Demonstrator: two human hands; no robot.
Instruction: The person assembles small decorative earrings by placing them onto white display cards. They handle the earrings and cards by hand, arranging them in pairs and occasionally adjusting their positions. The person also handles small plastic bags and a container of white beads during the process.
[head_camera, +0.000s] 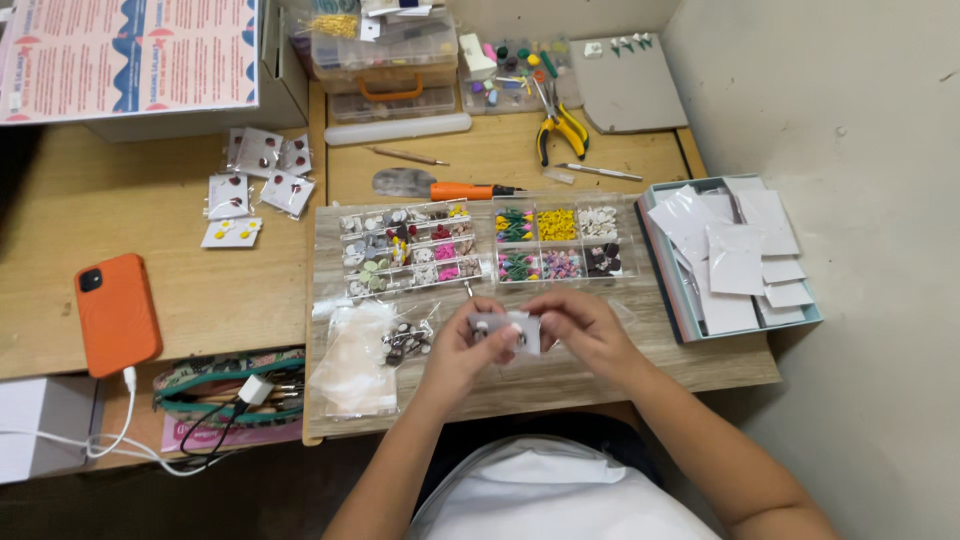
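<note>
An orange phone (117, 313) is seen lying at the far left of the wooden table (150, 210). Clear plastic bags (357, 360) are spread further right. At the centre, a small white card (507, 331) is pinched above the table edge between the left hand (462, 350) and the right hand (583, 330), both closed on it. Behind, compartment boxes (480, 245) of coloured pieces are set; at right, a tray of blank cards (735, 255).

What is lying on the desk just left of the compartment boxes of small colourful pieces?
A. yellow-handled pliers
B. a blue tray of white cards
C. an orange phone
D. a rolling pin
C: the orange phone lies flat at the left, plugged into a white cable.
</note>
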